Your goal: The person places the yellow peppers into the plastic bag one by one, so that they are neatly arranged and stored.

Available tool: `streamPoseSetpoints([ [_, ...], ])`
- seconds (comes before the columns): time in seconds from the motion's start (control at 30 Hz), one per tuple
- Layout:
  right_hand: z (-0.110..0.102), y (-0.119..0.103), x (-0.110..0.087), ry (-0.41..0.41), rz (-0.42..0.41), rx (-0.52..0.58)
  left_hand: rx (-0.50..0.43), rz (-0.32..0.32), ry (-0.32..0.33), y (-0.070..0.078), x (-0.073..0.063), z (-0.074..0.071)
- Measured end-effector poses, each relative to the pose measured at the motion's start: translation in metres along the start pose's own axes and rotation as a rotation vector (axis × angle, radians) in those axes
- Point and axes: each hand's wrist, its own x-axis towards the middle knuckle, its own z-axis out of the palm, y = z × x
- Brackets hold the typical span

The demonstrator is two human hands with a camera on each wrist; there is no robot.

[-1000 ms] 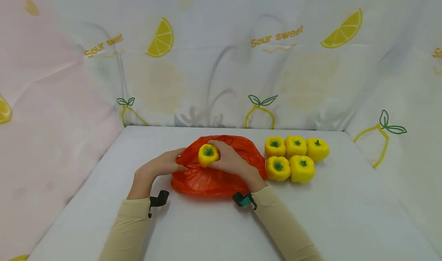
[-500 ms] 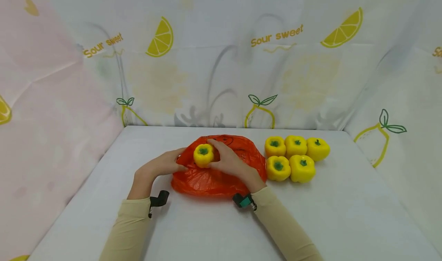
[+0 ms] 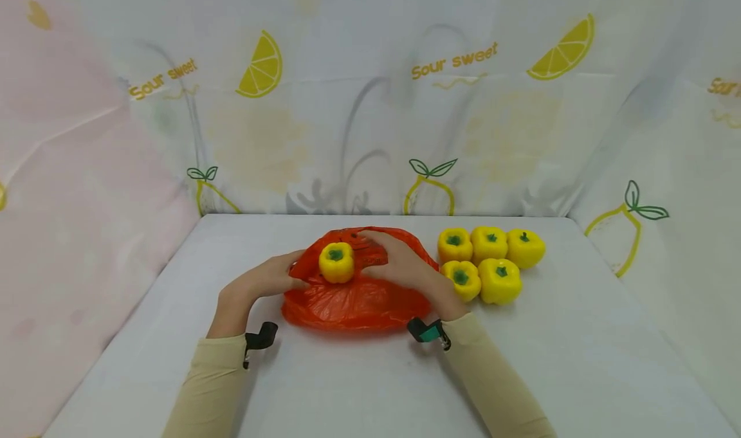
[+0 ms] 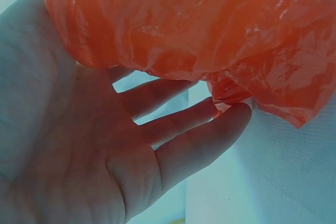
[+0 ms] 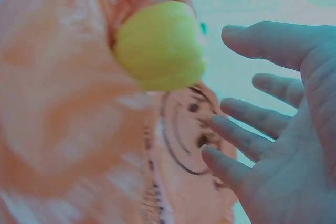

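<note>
Red plastic bag (image 3: 353, 306) lies crumpled mid-table, bulging, film semi-see-through; contents can't be made out. Black smiley print (image 5: 191, 129) plus lettering shows on it, clearest in the right wrist view. One yellow pepper (image 3: 337, 263) sits against the bag film at its left-centre, film behind and around it; can't tell if it's within the mouth or on top.

Pepper looks glossy, lobed, roughly blocky, green stem end facing up in the head view; blurry in the right wrist view, only a bit of green visible at its edge.

Left hand (image 3: 263, 278) is at the bag's left side, touching the film. Its fingers are fairly straight with gaps between, film bunched by the outermost fingertip; thumb tip hidden in the wrist view. Right hand (image 3: 402, 264) is just right of the pepper, fingers spread, thumb well apart from them, nothing held.

Five more yellow peppers (image 3: 500, 282) stand on the white table (image 3: 347, 386) right of the bag: three far, two near, bunched close.

Versus half a second ago: right hand was at the pepper, now it's off it and further right, overlapping the bag's right part. Pepper stays about where it was; left hand basically the same.
</note>
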Motion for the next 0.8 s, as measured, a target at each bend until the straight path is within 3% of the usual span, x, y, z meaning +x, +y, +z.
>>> streamPoseSetpoints([
  [0.2,-0.023,-0.004,-0.014,0.031,-0.001,0.034,0.007,0.032,0.007,-0.003,0.0,0.0],
  [0.53,-0.066,0.005,-0.039,0.114,0.032,0.04,0.003,0.012,0.001,-0.005,0.003,0.001],
  [0.8,-0.095,0.014,-0.068,0.131,0.123,0.07,0.005,0.0,-0.004,-0.006,0.003,0.0],
])
